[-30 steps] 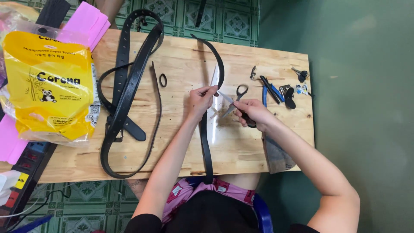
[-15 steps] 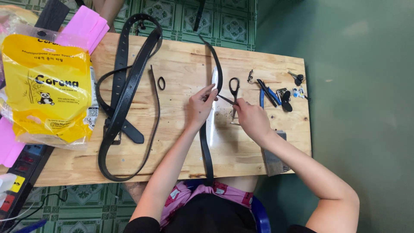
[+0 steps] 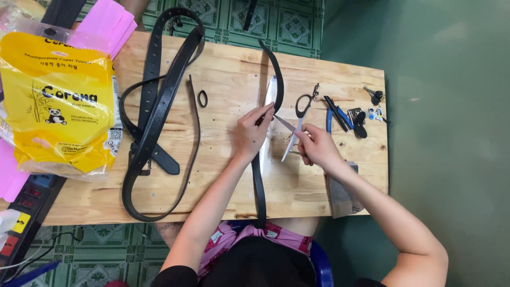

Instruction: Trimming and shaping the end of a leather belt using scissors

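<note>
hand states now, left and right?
Left hand: closed, pinching the black belt.
Right hand: closed on the open scissors.

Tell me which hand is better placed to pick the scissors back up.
Right, likely. The right hand rests right beside the scissors, which lie open on the wooden table, their blades nearest it. The left hand is pinching the black belt.

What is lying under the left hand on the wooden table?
The left hand presses a black belt strap onto the wooden table. The part of the strap below the palm is covered.
</note>
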